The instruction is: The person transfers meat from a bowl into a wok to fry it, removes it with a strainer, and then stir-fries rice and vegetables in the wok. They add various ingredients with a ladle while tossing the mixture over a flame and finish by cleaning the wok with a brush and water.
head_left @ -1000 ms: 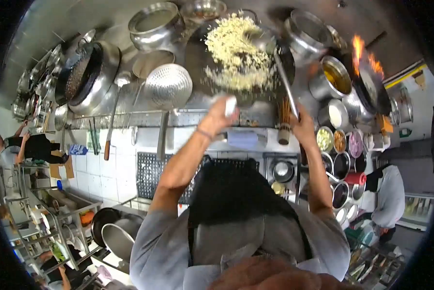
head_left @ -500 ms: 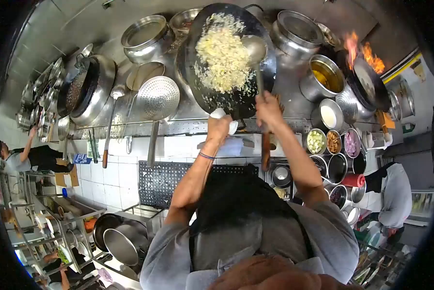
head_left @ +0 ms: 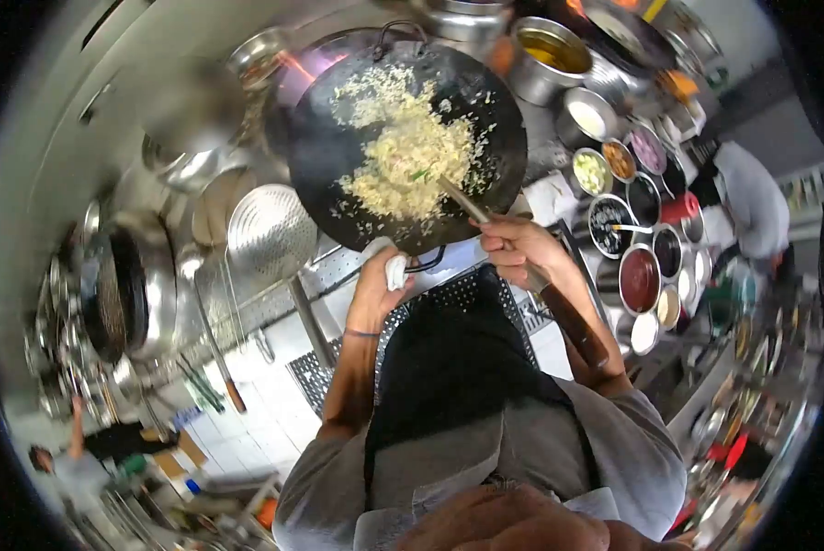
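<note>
We locate the wok (head_left: pixel 506 151) at upper centre of the frame, above both hands, with pale chopped food (head_left: pixel 412 170) spread inside. Our left hand (head_left: pixel 373 280), centre, clasps a white cloth (head_left: pixel 390 261) at the wok's near handle (head_left: pixel 430 264). Our right hand (head_left: pixel 525 252), right of centre, grips a long-handled utensil (head_left: pixel 462 199), its head hidden in the food.

Condition of wok (head_left: pixel 323 174) and contents

Wok: dark, round, with loop handles at far and near rims. Pale yellow food (head_left: pixel 403 170) heaped centrally, bits scattered outward. Ladle (head_left: pixel 464 200): metal shaft slanting, wooden grip, head sunk in food. White cloth (head_left: pixel 395 272): bunched beside near handle.
</note>
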